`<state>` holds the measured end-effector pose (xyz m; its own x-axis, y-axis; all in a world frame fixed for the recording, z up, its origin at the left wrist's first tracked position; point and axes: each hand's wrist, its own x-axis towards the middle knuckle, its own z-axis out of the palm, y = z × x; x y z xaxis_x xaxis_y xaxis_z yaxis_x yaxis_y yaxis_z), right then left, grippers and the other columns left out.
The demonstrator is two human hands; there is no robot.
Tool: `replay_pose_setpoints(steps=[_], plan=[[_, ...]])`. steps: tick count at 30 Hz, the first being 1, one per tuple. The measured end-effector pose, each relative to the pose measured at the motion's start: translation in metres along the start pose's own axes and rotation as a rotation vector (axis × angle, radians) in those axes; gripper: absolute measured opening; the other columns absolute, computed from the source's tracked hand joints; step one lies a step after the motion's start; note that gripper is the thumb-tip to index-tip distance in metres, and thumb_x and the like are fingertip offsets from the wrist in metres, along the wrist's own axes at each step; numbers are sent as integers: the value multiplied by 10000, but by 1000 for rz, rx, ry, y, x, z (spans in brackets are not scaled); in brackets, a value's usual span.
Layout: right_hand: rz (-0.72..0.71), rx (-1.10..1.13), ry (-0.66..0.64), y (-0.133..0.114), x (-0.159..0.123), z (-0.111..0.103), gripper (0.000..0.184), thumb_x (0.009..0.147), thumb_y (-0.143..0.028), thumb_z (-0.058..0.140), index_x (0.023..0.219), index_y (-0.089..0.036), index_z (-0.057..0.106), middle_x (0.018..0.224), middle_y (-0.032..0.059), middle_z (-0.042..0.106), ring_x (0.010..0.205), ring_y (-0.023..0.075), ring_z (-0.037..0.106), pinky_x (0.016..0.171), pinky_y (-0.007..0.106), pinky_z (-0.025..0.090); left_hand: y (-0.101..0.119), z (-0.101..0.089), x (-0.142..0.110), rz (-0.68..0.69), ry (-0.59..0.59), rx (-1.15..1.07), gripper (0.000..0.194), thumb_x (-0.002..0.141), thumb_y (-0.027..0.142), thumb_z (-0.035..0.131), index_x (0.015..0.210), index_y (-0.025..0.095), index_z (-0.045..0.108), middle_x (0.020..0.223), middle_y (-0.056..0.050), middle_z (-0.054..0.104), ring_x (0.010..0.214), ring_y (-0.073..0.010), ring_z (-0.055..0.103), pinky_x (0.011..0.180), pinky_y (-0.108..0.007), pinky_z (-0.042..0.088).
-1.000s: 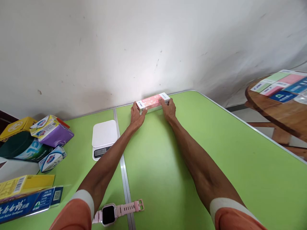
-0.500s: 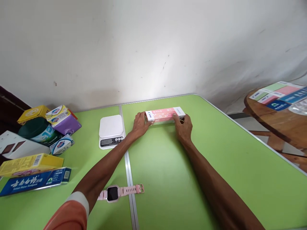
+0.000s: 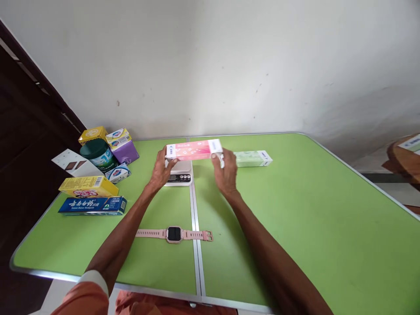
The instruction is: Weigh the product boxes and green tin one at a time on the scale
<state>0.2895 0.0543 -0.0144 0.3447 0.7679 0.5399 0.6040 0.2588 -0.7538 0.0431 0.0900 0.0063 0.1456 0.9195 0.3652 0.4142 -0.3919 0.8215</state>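
Between my two hands I hold a long pink-and-white box (image 3: 193, 150), raised above the white kitchen scale (image 3: 180, 179), whose pan it partly covers. My left hand (image 3: 161, 169) grips the box's left end, thumb along the lower edge. At the right end my right hand (image 3: 226, 171) is closed on the box, thumb in front. A green-and-white box (image 3: 252, 159) lies on the table just right of my right hand, its left end hidden behind that hand. Closer to me, a pink smartwatch (image 3: 173, 234) lies stretched out across the table's seam.
On the left of the green table (image 3: 295, 236) stand a blue toothpaste box (image 3: 92, 206), a yellow box (image 3: 89, 187), a dark green tub (image 3: 99, 155), a purple box (image 3: 126, 152) and several other packages. A wall rises behind; a wooden table (image 3: 405, 159) is at far right.
Both hands have lifted the pink box and carried it left, over the scale. The green box beneath it now shows on the table. The view has turned left.
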Motion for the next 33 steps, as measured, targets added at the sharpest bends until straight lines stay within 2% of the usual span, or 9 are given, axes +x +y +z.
replay_pose_setpoints(steps=[4,9,13,18,22,24,26,30,33], plan=[[-17,15,-149,-14,-14,39,654,1101,-677,334,1411,-221,685,1351,203,717,1313,395,628,1147,650,525,-44,-30,-8,-72,82,-16,793,935,636,750,1572,202,563,1562,-203,609,1488,-386,569,1290,-562,447],[12,-7,-246,-10,-25,50,595,1102,-600,372,1440,-219,680,1398,214,721,1380,420,605,1211,678,484,-72,-31,-16,-162,45,-111,829,913,653,775,1563,188,556,1590,-206,600,1515,-371,561,1319,-549,423],[58,68,-254,2,-29,51,616,1086,-621,407,1406,-180,695,1379,225,735,1359,406,630,1179,641,518,-75,-28,-14,-166,36,-174,825,894,646,811,1541,193,572,1578,-199,630,1505,-360,584,1316,-553,443],[116,114,-294,4,-33,48,611,1106,-626,391,1465,-222,678,1419,200,747,1346,380,662,1150,599,531,-73,-25,-16,-272,48,-293,1043,837,693,858,1641,169,452,1681,-242,553,1461,-386,646,1257,-542,526],[168,83,-359,3,-44,45,782,1065,-655,491,1679,-172,477,1361,208,786,1342,389,678,1128,604,535,-70,-17,-22,-316,78,-316,1148,807,704,879,1675,133,390,1637,-268,596,1449,-407,663,1257,-550,532],[139,60,-399,5,-55,39,906,1033,-657,561,1753,-149,350,1410,224,770,1327,400,690,1116,619,544,-69,-13,-26,-293,77,-332,1112,818,701,871,1668,158,403,1619,-239,624,1440,-392,676,1263,-543,531],[72,-7,-443,9,-68,31,974,1005,-652,615,1775,-142,305,1505,241,720,1389,418,662,1159,649,520,-68,-9,-29,-269,76,-357,1052,842,691,852,1652,179,418,1597,-218,650,1434,-374,684,1257,-538,539],[-48,-272,-552,10,-92,15,839,1010,-632,615,1681,-143,499,1742,229,511,1651,430,421,1333,665,357,-69,-7,-32,-262,68,-367,947,855,672,833,1575,172,473,1541,-220,687,1408,-363,702,1236,-536,553],[-65,-408,-580,2,-101,14,670,1085,-552,497,1630,-170,574,1786,190,462,1685,410,380,1368,660,302,-68,-8,-32,-253,67,-357,870,846,637,845,1500,170,513,1536,-229,686,1391,-365,710,1246,-560,536]])
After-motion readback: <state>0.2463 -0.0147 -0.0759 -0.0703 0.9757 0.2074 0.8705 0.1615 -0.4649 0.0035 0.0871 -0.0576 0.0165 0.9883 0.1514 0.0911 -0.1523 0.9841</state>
